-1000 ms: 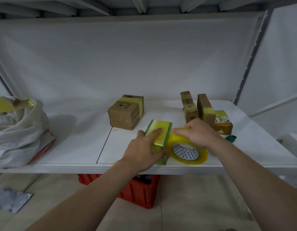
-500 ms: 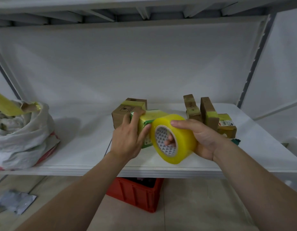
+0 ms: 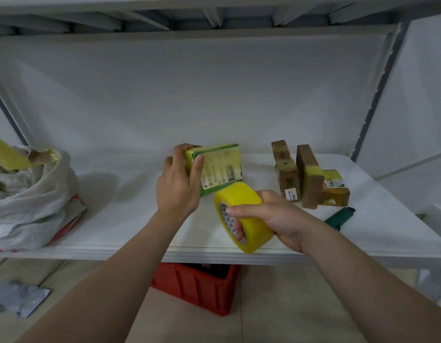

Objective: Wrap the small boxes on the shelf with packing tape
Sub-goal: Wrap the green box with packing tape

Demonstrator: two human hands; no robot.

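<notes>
My left hand (image 3: 179, 186) grips a small green box (image 3: 220, 167) and holds it tilted above the white shelf (image 3: 130, 231); yellow tape covers its left end. My right hand (image 3: 268, 216) holds a roll of yellow packing tape (image 3: 246, 214), with fingers through its core, just below and right of the box. No tape strip between roll and box is plain to see. Three brown boxes with yellow tape bands stand at the right: two upright (image 3: 286, 174) (image 3: 309, 177) and a flat one (image 3: 336, 188). The brown box seen earlier is hidden behind my left hand.
A white sack (image 3: 29, 199) with cardboard and yellow tape scraps sits at the shelf's left end. A dark green tool (image 3: 339, 216) lies right of my right wrist. A red crate (image 3: 197, 285) stands on the floor under the shelf. A grey bag (image 3: 19, 298) lies on the floor, left.
The left hand has lifted the green box off the shelf and turned it. The right hand has raised the tape roll, then drawn it down and right, away from the box.
</notes>
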